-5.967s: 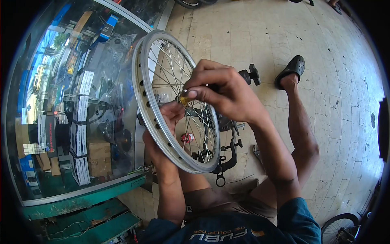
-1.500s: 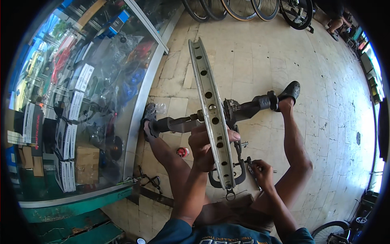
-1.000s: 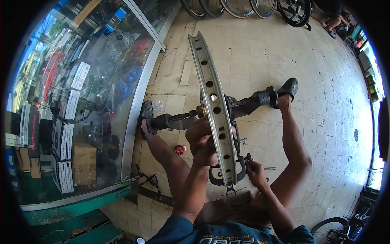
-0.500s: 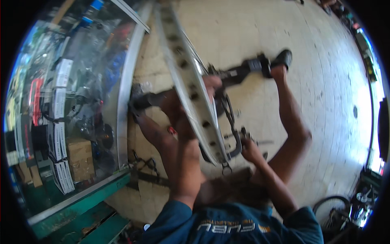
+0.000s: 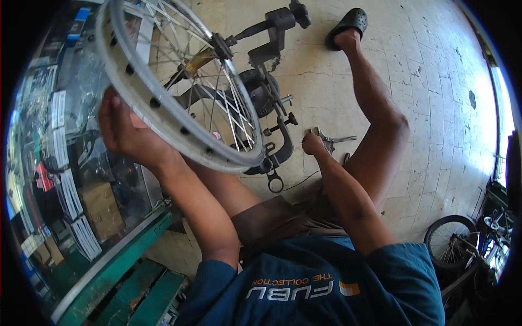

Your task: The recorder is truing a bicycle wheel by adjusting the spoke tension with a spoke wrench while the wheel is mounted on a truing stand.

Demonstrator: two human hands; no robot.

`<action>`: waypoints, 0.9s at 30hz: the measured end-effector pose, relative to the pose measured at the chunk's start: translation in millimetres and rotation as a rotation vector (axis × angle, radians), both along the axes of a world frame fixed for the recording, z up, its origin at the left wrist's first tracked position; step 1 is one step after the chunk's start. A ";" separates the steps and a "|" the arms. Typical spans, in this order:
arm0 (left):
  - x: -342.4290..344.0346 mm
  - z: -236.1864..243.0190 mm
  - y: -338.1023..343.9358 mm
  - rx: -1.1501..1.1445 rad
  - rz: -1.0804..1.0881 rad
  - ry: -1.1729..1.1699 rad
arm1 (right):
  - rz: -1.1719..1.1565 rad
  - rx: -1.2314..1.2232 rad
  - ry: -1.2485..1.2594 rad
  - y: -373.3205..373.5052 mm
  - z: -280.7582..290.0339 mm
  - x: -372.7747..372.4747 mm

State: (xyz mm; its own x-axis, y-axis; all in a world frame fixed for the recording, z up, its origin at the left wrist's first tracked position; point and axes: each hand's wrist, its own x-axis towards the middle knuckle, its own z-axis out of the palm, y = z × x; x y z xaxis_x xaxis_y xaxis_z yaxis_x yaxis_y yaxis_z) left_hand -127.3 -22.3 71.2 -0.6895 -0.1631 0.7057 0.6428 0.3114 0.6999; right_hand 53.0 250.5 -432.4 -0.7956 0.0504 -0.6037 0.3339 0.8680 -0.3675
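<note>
A spoked silver wheel (image 5: 136, 70) is mounted at its hub in a black stand (image 5: 280, 149) and leans left, side-on. My left hand (image 5: 117, 127) has its fingers closed on the rim at its left side. My right hand (image 5: 314, 142) is curled low to the right of the stand, beside metal pliers (image 5: 340, 140) on the tiled floor; what it grips is hidden. A gold-coloured hub (image 5: 196, 65) shows between the spokes.
A glass display case (image 5: 70, 163) with boxes stands at my left, above green slats (image 5: 136, 293). My right foot in a black clog (image 5: 348, 27) and bent leg flank the stand. Bicycles (image 5: 451, 242) stand at lower right. Tiled floor (image 5: 424, 125) spreads right.
The wheel has swung from edge-on to side-on, toward upper left. My left hand has moved from the middle to the rim's left side. The view has shifted, and the stand appears higher.
</note>
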 end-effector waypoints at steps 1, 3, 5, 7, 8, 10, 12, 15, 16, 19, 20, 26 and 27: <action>6.0 -6.3 1.7 -0.046 0.190 -0.124 | -0.006 0.074 0.018 28.6 -26.2 2.8; 49.3 0.2 -24.5 0.341 0.118 -0.384 | 0.027 -0.022 0.024 -22.2 -28.9 -2.7; 85.5 -6.3 -53.7 0.309 0.139 -0.453 | -0.018 -0.096 0.018 -34.0 -5.5 -10.3; 100.1 -9.7 -52.1 0.307 0.118 -0.566 | -0.057 -0.107 0.003 -19.8 19.8 -15.2; 103.9 -6.2 -41.1 0.318 0.027 -0.567 | -0.205 -0.120 0.067 -18.4 36.1 -17.4; 101.4 3.7 -10.2 0.336 -0.165 -0.545 | -0.508 -0.145 0.220 -13.9 78.8 -43.0; 99.7 11.4 4.7 0.355 -0.275 -0.524 | -0.854 -0.432 0.237 -3.1 142.3 -71.9; 101.7 24.7 9.6 0.235 -0.047 -0.400 | -1.060 -1.049 0.267 6.2 269.6 -87.9; 101.8 29.8 8.5 0.204 0.028 -0.346 | -1.061 -1.378 0.360 10.2 313.9 -84.1; 113.9 24.0 -4.8 0.275 0.027 -0.406 | -0.924 -1.420 0.460 26.3 407.0 -54.3; 120.5 22.5 -6.4 0.281 0.053 -0.411 | -0.813 -1.497 0.474 29.2 425.9 -44.3; 172.9 35.5 -18.7 0.184 -0.123 -0.478 | -0.435 -1.808 0.398 -12.3 511.4 -16.1; 180.0 42.1 -14.7 0.195 -0.119 -0.485 | -0.477 -1.945 0.322 -24.5 521.0 -14.2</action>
State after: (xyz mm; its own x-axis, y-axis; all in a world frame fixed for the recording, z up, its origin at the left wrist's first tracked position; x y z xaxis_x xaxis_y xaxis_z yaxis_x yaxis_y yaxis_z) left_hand 52.6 -37.1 113.3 -0.9506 -0.1598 0.2661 0.2544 0.0903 0.9629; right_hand 38.8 226.0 88.6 -0.9859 -0.1652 0.0272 0.1162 -0.7921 -0.5993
